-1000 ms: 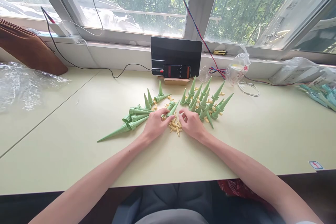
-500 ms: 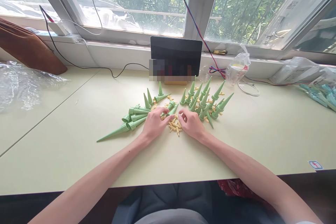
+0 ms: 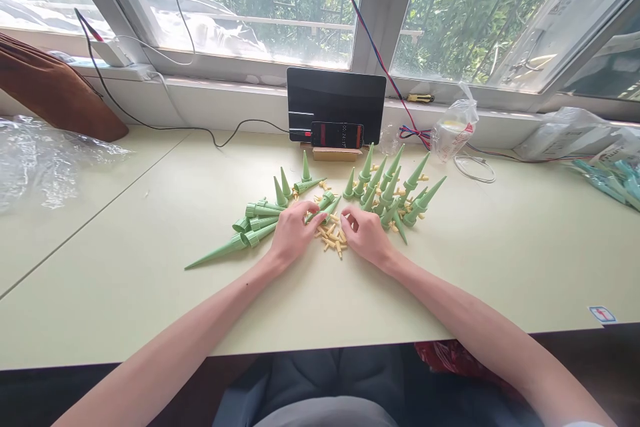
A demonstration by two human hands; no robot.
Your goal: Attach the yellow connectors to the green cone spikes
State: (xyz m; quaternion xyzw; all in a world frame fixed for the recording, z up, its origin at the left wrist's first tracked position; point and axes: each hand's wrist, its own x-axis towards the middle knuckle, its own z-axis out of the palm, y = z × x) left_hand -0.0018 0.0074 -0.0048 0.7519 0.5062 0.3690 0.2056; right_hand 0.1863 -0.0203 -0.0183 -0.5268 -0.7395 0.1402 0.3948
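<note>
My left hand point(image 3: 294, 232) rests over the left side of the pile, fingers loosely bent, thumb and index finger apart. Beside its fingertips lies a green plastic spike point(image 3: 332, 207); I see no firm grip on it. Another ribbed-capped green spike point(image 3: 326, 199) lies just behind, partly covered by the hand. Small yellow branched connectors point(image 3: 330, 239) are heaped between the hands. On their right, my right hand point(image 3: 367, 235) is half curled, with a gap between thumb and index finger and nothing visible in it. Several green spikes point(image 3: 257, 223) lie left of my left hand.
Upright green spikes with yellow connectors point(image 3: 389, 190) cluster behind my right hand. A phone point(image 3: 336, 135) showing a timer leans on a dark tablet point(image 3: 336, 95) at the back. Clear plastic point(image 3: 50, 157) lies far left, bagged items point(image 3: 613, 167) far right. Cables run along the windowsill.
My left hand has drawn slightly left, baring more of the green spike and yellow connectors. My right hand has hardly moved.
</note>
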